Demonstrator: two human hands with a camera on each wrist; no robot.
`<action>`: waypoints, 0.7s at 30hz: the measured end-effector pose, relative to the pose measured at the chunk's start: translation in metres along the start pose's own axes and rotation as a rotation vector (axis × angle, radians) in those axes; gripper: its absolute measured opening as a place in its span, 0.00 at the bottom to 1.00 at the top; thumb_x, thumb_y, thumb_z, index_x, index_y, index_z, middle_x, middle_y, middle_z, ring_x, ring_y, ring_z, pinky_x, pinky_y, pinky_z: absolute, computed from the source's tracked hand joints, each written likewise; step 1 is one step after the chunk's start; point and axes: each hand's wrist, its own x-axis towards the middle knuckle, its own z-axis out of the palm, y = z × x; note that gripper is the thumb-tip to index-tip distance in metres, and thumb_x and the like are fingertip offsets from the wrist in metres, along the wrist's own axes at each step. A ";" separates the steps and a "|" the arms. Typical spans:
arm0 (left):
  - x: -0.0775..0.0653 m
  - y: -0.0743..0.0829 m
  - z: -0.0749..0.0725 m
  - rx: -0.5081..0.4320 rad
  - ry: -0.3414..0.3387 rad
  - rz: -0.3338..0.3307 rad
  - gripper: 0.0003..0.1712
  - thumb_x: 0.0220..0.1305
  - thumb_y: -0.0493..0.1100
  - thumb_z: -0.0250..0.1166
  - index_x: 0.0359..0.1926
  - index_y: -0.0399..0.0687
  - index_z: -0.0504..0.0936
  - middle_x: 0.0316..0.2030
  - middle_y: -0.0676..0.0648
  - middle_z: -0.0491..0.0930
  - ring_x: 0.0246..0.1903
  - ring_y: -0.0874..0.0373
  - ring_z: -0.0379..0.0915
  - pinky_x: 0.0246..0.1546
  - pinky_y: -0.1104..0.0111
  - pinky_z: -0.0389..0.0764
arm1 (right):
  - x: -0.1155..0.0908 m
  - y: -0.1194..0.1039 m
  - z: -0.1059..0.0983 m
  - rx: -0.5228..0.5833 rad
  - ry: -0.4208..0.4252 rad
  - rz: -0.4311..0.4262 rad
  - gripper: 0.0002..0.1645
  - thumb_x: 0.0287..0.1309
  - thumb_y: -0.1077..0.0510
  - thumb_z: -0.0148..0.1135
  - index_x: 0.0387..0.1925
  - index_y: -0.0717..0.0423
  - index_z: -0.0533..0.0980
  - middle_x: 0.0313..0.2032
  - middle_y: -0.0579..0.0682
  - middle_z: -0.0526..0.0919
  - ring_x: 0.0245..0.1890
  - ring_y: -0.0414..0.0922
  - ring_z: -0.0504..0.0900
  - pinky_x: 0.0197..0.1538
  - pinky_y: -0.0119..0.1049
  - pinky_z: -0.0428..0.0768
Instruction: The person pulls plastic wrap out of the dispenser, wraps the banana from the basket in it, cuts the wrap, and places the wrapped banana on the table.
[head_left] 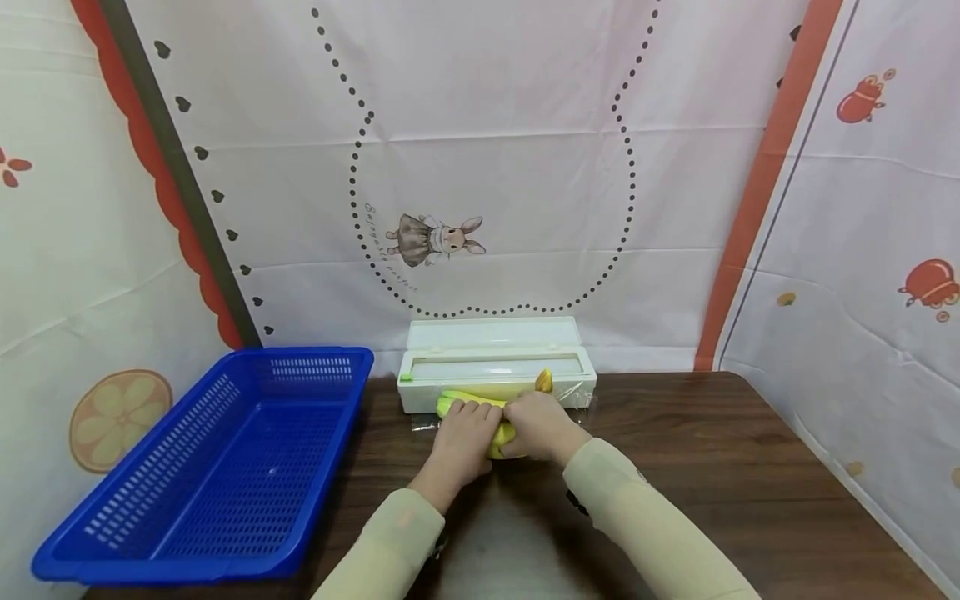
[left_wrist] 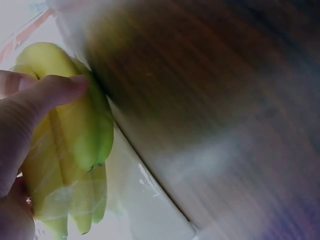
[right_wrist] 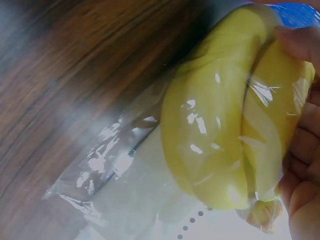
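Observation:
A bunch of yellow bananas [head_left: 504, 433], greenish at the tips, is held between both hands in front of a white cling film dispenser [head_left: 420, 398]. My left hand [head_left: 465, 435] grips its left part; in the left wrist view the thumb [left_wrist: 60, 90] lies across the bananas [left_wrist: 82, 125]. On the other side my right hand [head_left: 543, 423] grips the bunch near its stem [head_left: 544, 381]. Clear cling film [right_wrist: 112, 155] covers the bananas [right_wrist: 205, 130] in the right wrist view and trails off beside them with shiny creases.
The dispenser's lid [head_left: 491, 333] stands raised at the back. At the left is a blue plastic basket [head_left: 360, 367] with slotted walls. Brown wooden tabletop [head_left: 690, 467] extends to the right, and printed cloth [head_left: 510, 200] hangs behind and at both sides.

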 end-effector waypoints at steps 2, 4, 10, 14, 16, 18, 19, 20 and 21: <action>0.001 0.000 0.001 0.019 -0.015 0.005 0.35 0.41 0.56 0.76 0.49 0.52 0.69 0.42 0.53 0.75 0.44 0.56 0.71 0.47 0.62 0.68 | -0.001 0.000 0.001 -0.007 -0.005 -0.001 0.21 0.34 0.39 0.72 0.17 0.47 0.73 0.18 0.41 0.74 0.25 0.42 0.73 0.29 0.38 0.75; 0.002 0.000 0.002 0.042 -0.009 0.010 0.34 0.43 0.55 0.75 0.49 0.51 0.69 0.42 0.52 0.75 0.43 0.56 0.71 0.46 0.62 0.69 | -0.002 -0.001 0.002 -0.016 -0.009 -0.006 0.26 0.32 0.35 0.73 0.23 0.49 0.76 0.23 0.42 0.77 0.31 0.43 0.75 0.35 0.39 0.77; 0.005 -0.004 0.005 0.080 0.037 0.025 0.31 0.43 0.55 0.74 0.46 0.51 0.72 0.39 0.52 0.76 0.41 0.57 0.72 0.44 0.64 0.71 | -0.004 -0.002 0.015 -0.147 0.012 -0.052 0.42 0.27 0.30 0.74 0.38 0.56 0.77 0.35 0.46 0.79 0.40 0.44 0.73 0.49 0.38 0.73; 0.005 -0.007 0.006 0.067 0.033 0.047 0.31 0.41 0.56 0.74 0.45 0.51 0.72 0.39 0.53 0.77 0.40 0.57 0.73 0.44 0.64 0.71 | -0.007 -0.004 0.023 -0.243 0.060 -0.073 0.41 0.28 0.31 0.74 0.37 0.57 0.75 0.33 0.47 0.77 0.38 0.44 0.72 0.48 0.37 0.71; 0.005 -0.006 0.005 0.068 0.028 0.060 0.31 0.42 0.56 0.74 0.46 0.51 0.72 0.40 0.53 0.77 0.41 0.57 0.73 0.45 0.65 0.71 | -0.007 -0.005 0.024 -0.232 0.063 -0.053 0.39 0.28 0.32 0.75 0.35 0.57 0.75 0.32 0.47 0.77 0.37 0.44 0.72 0.47 0.37 0.71; 0.004 -0.006 0.004 0.075 0.019 0.068 0.32 0.42 0.56 0.74 0.46 0.51 0.72 0.40 0.53 0.77 0.41 0.57 0.72 0.44 0.65 0.71 | -0.006 -0.005 0.023 -0.184 0.046 -0.022 0.38 0.28 0.33 0.76 0.34 0.56 0.75 0.31 0.47 0.77 0.36 0.44 0.72 0.47 0.37 0.71; 0.004 -0.005 0.004 0.082 0.013 0.070 0.32 0.42 0.57 0.74 0.47 0.51 0.72 0.40 0.52 0.76 0.41 0.57 0.72 0.44 0.65 0.71 | -0.005 -0.005 0.022 -0.161 0.030 -0.007 0.37 0.28 0.34 0.77 0.33 0.56 0.75 0.31 0.47 0.78 0.36 0.44 0.73 0.47 0.37 0.72; 0.004 -0.004 0.003 0.093 0.004 0.071 0.33 0.42 0.57 0.74 0.47 0.50 0.71 0.41 0.52 0.76 0.41 0.57 0.72 0.44 0.65 0.71 | -0.004 -0.004 0.021 -0.133 0.012 0.010 0.36 0.29 0.35 0.77 0.34 0.56 0.75 0.32 0.47 0.78 0.37 0.44 0.73 0.48 0.37 0.72; 0.005 -0.004 0.002 0.108 -0.005 0.071 0.34 0.42 0.58 0.74 0.48 0.50 0.71 0.41 0.52 0.75 0.42 0.57 0.72 0.44 0.64 0.71 | -0.003 -0.004 0.019 -0.107 -0.005 0.025 0.36 0.29 0.35 0.77 0.34 0.56 0.75 0.32 0.46 0.78 0.37 0.44 0.73 0.49 0.37 0.72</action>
